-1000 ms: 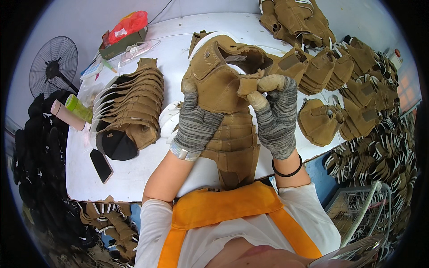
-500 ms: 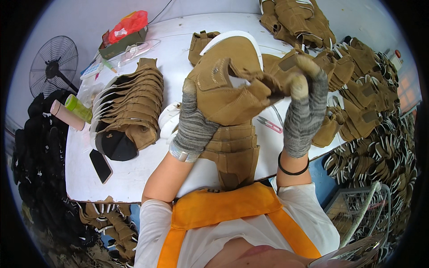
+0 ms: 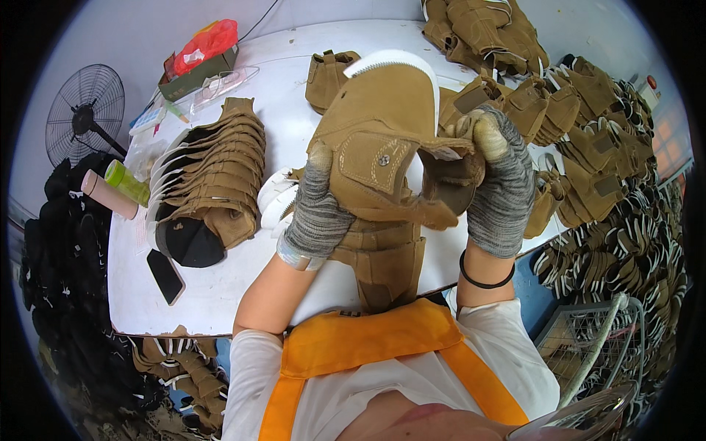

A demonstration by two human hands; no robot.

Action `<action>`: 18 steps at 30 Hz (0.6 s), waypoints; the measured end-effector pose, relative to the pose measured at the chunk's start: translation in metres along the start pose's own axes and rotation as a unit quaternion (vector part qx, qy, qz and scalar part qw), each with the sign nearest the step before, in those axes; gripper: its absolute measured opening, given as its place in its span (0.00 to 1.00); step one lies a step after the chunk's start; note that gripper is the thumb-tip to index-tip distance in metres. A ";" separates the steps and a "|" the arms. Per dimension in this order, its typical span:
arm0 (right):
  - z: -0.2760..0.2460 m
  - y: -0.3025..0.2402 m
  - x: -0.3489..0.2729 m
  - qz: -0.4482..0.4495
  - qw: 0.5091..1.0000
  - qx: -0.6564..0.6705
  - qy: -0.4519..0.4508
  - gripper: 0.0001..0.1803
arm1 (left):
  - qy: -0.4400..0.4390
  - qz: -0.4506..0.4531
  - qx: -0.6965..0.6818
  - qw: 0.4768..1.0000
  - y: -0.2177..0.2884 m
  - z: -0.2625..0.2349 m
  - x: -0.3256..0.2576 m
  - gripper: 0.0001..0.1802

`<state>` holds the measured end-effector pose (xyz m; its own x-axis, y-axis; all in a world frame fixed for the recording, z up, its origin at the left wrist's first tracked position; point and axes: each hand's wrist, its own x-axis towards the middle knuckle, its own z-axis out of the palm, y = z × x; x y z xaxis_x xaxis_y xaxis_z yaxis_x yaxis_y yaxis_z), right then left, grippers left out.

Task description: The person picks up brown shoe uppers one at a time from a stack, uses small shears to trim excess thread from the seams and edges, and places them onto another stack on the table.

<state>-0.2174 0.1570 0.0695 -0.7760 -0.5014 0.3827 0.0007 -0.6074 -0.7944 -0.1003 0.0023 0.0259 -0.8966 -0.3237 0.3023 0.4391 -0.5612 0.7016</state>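
Note:
Above the table I hold up a brown suede shoe upper with a white band along its toe edge, stitched seams and a snap on a side flap. My left hand, in a grey knit glove with pale fingertips, grips its left side, thumb on top. My right hand, gloved the same way, has its fingers closed on the upper's open end at the right. Below the held piece lies a stack of brown uppers. White-edged pieces are partly hidden behind my left hand.
A nested row of uppers lies on the white table, near a dark phone and two bottles. A box with a red bag stands far left. More uppers are heaped right. A fan stands left; a wire basket sits lower right.
My right hand has closed from spread fingers onto the upper's open end. The upper has turned, so its side flap and snap now face up more.

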 end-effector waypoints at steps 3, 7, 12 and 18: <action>0.002 0.002 0.002 0.014 0.999 0.032 0.006 0.16 | 0.006 -0.011 -0.028 1.000 0.002 -0.004 0.001 0.35; -0.006 0.005 0.007 0.069 0.987 0.134 -0.049 0.16 | -0.002 0.012 -0.011 1.000 0.002 -0.006 -0.001 0.31; 0.002 0.002 0.004 0.041 0.997 0.053 -0.031 0.18 | -0.006 0.009 -0.070 0.997 -0.002 -0.012 0.000 0.29; -0.007 0.016 0.010 -0.057 0.991 -0.095 -0.081 0.27 | 0.006 0.021 -0.042 0.999 0.002 -0.001 -0.003 0.42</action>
<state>-0.2294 0.1462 0.0570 -0.6525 -0.5388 0.5329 -0.2105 -0.5468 -0.8104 -0.0965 0.0013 0.0257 -0.8763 -0.3582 0.3222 0.4808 -0.6080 0.6318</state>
